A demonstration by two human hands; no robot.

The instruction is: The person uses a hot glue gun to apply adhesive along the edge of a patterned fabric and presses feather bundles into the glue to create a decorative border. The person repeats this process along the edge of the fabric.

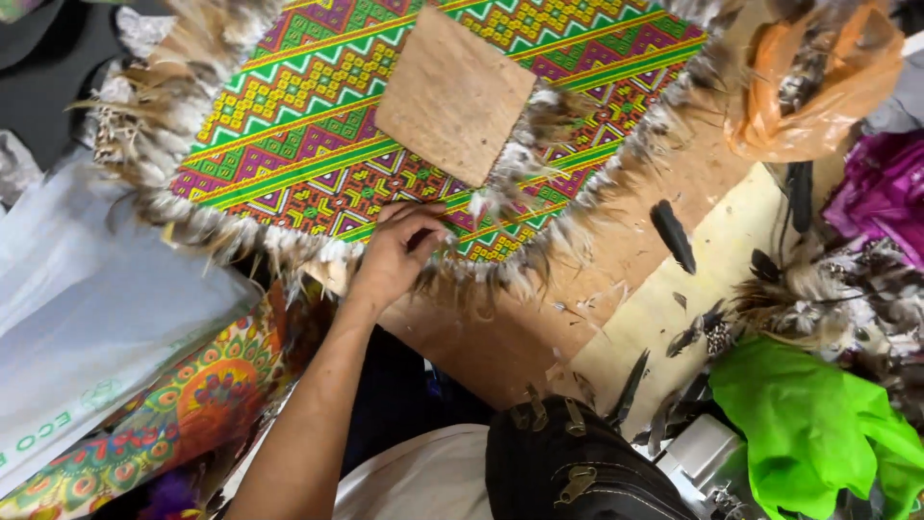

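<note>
A colourful woven panel (pixel 318 125) with zigzag patterns in green, yellow and purple lies on the work surface, fringed all round with brown and white feathers (pixel 154 144). A square brown cardboard piece (pixel 454 94) rests on top of it. My left hand (pixel 397 252) reaches in from below, its fingers curled and pinched on the panel's near feathered edge (pixel 462 260). My right hand is out of sight.
Loose dark feathers (pixel 672 234) lie on the brown board (pixel 500 337) to the right. An orange plastic bag (pixel 818 87), purple material (pixel 881 193) and bright green tissue (pixel 818 424) crowd the right side. White plastic (pixel 87 289) and patterned cloth (pixel 183 404) are on the left. A black bag (pixel 568 462) sits at the bottom.
</note>
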